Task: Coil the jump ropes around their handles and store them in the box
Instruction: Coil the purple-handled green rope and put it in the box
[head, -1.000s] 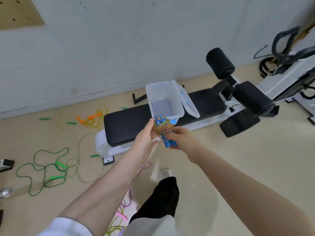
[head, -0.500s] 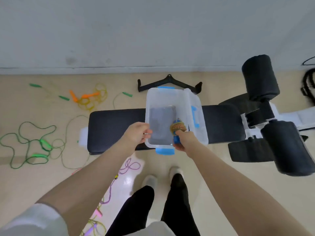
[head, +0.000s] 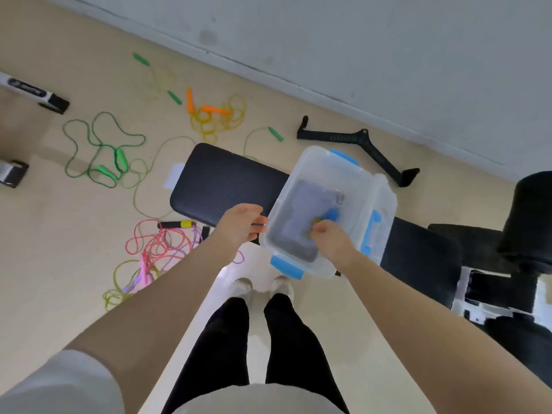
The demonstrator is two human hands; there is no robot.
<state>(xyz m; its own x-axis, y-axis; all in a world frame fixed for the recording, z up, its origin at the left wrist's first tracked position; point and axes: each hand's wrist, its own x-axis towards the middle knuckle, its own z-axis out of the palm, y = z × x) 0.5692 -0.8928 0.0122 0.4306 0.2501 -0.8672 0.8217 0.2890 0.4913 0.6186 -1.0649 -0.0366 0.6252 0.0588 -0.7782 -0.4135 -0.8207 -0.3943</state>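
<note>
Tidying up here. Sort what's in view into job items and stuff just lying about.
Job items:
clear box on the bench
blue-handled coiled rope under the right hand
green rope
orange-handled yellow rope
pink rope
left hand by the box wall

Lying about:
weight bench
black bar attachment

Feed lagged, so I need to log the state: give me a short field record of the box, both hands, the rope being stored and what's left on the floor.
box: clear box, lid off, on the black bench
right hand: right hand inside the box, on the coiled blue-handled rope; grip unclear
left hand: left hand open, at the box's near-left wall
floor ropes: green rope, orange-handled rope, pink rope, all uncoiled
</note>
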